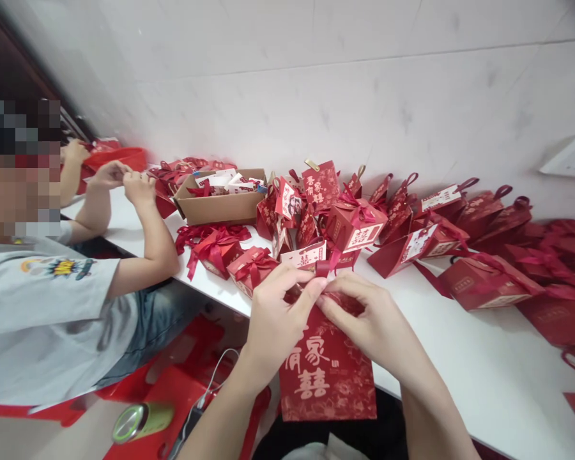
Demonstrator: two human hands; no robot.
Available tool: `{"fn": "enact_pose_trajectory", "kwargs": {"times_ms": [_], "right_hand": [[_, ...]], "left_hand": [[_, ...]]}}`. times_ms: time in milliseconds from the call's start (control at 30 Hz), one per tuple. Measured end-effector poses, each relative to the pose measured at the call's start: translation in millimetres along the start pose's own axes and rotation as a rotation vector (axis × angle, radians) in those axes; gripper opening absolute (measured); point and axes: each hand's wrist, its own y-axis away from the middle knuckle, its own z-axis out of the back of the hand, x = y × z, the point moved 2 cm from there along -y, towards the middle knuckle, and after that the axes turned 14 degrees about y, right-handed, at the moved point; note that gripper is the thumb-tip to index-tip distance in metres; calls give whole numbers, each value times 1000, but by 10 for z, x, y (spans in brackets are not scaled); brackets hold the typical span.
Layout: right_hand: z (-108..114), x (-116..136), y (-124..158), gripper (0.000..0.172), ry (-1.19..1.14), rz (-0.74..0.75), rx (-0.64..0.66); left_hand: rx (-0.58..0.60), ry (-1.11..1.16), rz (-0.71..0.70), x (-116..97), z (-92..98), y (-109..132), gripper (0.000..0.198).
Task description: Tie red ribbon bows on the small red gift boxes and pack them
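Currently, the fingers of the left hand (278, 310) and the right hand (367, 313) are pinching the top of a red printed package (333, 383), near its ribbon loop (322, 269). The package hangs at the near edge of the white tabletop (441, 358). Beyond, ribboned red boxes (479, 214) stand along the far edge, with an open cardboard box (220, 209) to their left.

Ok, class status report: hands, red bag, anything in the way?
Left hand, right hand: pinching top of red bag. Ribbon at its top. Red boxes crowding table ahead; none blocking hands.
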Motion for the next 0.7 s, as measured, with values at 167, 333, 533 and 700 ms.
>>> {"fn": "enact_pose_trajectory", "kwargs": {"times_ms": [167, 333, 533, 700], "right_hand": [[-11, 76, -35, 16, 69, 19, 10], [-22, 43, -85, 18, 199, -27, -65], [109, -193, -41, 15, 45, 25, 17], [216, -298, 10, 16, 55, -22, -23]], "left_hand": [[-43, 13, 16, -11, 0, 14, 10], [-50, -17, 14, 60, -92, -40, 11], [-2, -3, 17, 119, -261, -142, 13], [19, 13, 2, 98, -438, -153, 14]]}}
